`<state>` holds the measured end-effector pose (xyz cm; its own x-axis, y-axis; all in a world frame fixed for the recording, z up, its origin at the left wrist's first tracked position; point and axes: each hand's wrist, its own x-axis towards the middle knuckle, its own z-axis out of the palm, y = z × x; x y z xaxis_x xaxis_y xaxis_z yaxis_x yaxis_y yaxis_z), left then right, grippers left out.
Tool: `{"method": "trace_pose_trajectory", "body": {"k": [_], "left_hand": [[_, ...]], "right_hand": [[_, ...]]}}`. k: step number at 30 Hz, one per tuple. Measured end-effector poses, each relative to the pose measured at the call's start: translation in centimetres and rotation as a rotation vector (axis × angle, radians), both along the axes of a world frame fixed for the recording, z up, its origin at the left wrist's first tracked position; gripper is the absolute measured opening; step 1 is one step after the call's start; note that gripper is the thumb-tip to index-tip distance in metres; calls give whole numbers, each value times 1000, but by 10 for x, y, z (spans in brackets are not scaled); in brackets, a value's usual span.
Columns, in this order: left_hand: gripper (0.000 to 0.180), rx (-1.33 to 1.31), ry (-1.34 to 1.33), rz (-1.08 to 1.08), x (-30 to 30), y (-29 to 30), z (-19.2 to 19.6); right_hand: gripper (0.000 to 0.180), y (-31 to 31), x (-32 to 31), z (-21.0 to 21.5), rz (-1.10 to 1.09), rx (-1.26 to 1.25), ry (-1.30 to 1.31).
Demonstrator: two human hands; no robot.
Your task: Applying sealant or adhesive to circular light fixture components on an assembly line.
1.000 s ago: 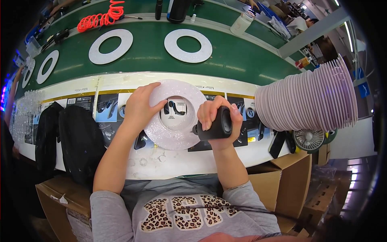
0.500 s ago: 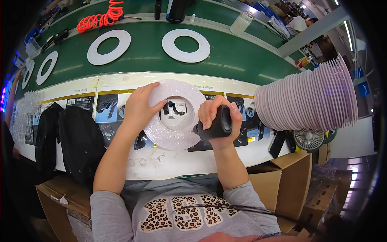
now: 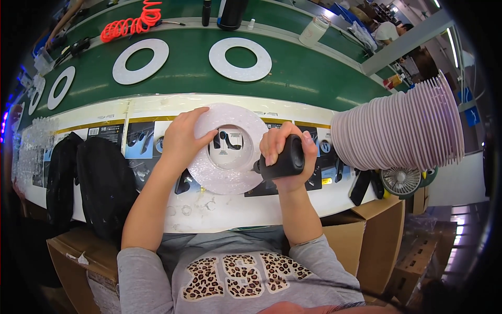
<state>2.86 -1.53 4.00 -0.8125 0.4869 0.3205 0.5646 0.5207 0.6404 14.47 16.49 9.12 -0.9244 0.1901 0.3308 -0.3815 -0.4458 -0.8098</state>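
A white, sparkly flat ring [image 3: 230,180] lies on the printed sheets in front of me, and through its round hole a picture on the sheet shows. My left hand [image 3: 185,135] grips its left side, the thumb lying across the ring toward the hole. In my right hand [image 3: 285,152] is a black bottle [image 3: 287,159], tilted with its narrow tip pointing left at the ring's right edge. Whether the tip touches the ring, I cannot tell. My fingers wrap round the bottle's body.
To the right a long stack of similar rings [image 3: 387,123] lies on its side, by a small fan [image 3: 400,180]. More rings [image 3: 240,58] lie on the green surface beyond. A black pouch [image 3: 104,172] sits left, an orange coiled hose [image 3: 130,26] at the back.
My right hand and the black bottle have shifted slightly to the right. My left hand stays on the ring. Another person's arm has come into view at the upper left.
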Motion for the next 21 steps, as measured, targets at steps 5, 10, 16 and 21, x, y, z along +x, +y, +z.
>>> {"method": "trace_pose_trajectory", "body": {"k": [5,10,16,21], "left_hand": [[50,-4,-26,14,1,-2,1],[48,6,-16,6,-1,-1,-2],[49,30,47,4,-2,-1,-7],[49,21,28,13,-2,-2,-7]], "right_hand": [[44,6,3,4,25,-152,114],[46,-8,3,3,15,-201,192],[46,-31,2,-5,45,-140,151],[46,-37,2,-6,70,-127,84]]}}
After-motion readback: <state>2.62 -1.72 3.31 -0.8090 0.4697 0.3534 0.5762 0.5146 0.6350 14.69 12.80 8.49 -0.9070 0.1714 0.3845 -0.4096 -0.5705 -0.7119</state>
